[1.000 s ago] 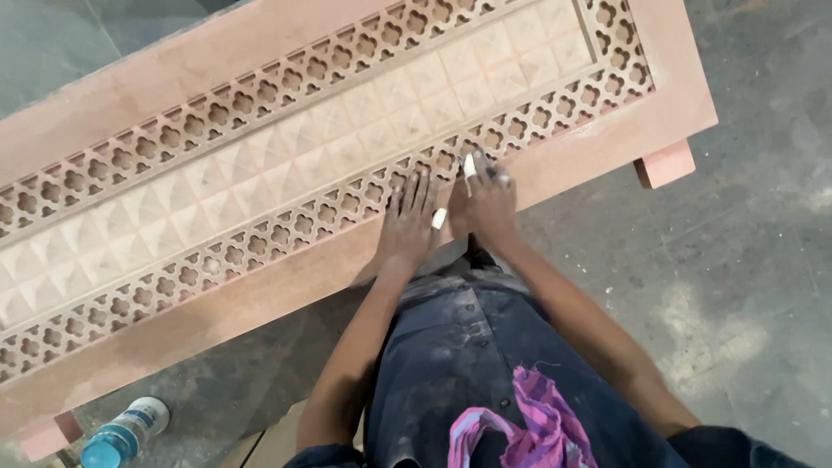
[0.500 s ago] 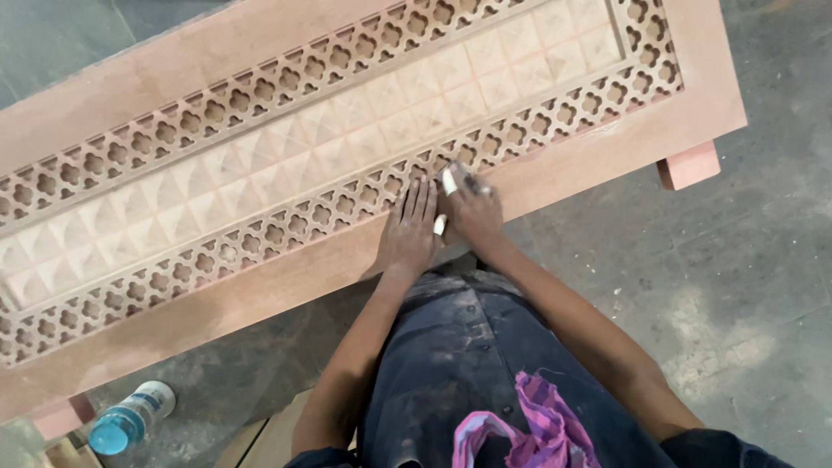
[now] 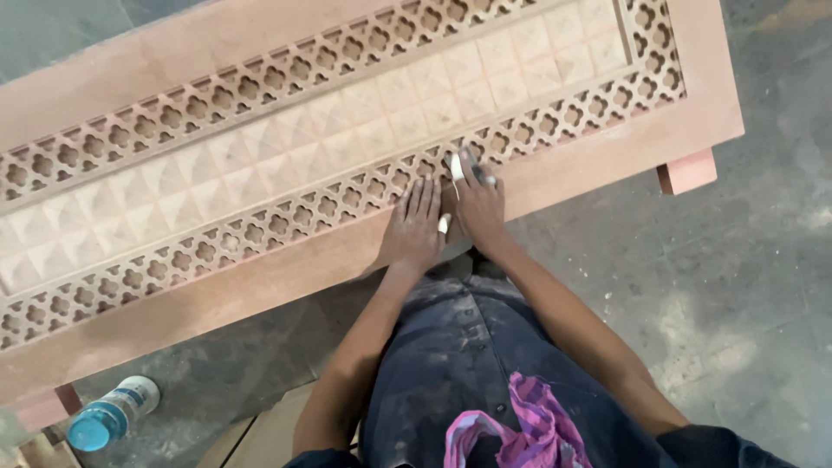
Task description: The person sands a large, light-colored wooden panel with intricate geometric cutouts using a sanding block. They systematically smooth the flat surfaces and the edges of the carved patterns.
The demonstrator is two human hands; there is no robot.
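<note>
A long carved wooden panel (image 3: 286, 165) lies across the view on short wooden blocks, its long axis running from the lower left up toward the upper right. A band of raised pyramid squares fills its middle, and a pierced lattice strip (image 3: 286, 221) runs along each long side, with a plain flat border outside that.

Both hands work at the near long edge, toward the panel's right end. The left hand (image 3: 414, 227) lies flat, palm down, its fingers straight and close together, their tips on the near lattice strip and the palm on the plain border. It holds nothing.

The right hand (image 3: 479, 206) sits just beside it, touching or almost touching, and a little farther along toward the right end. Its fingers are curled narrowly around a small pale piece (image 3: 457, 166), probably folded sandpaper or a similar rubbing scrap, pressed onto the lattice at the fingertips. Another pale bit (image 3: 444, 224) shows between the two hands; what it is cannot be told.

So the pale piece lies straight ahead of the right fingers, on the lattice, and the strip stretches away to either side along the panel's length.

On the floor (image 3: 745, 286) near the panel's left end lies a plastic bottle (image 3: 113, 414) with a blue cap. A pink-purple cloth (image 3: 511, 433) rests in the person's lap.
</note>
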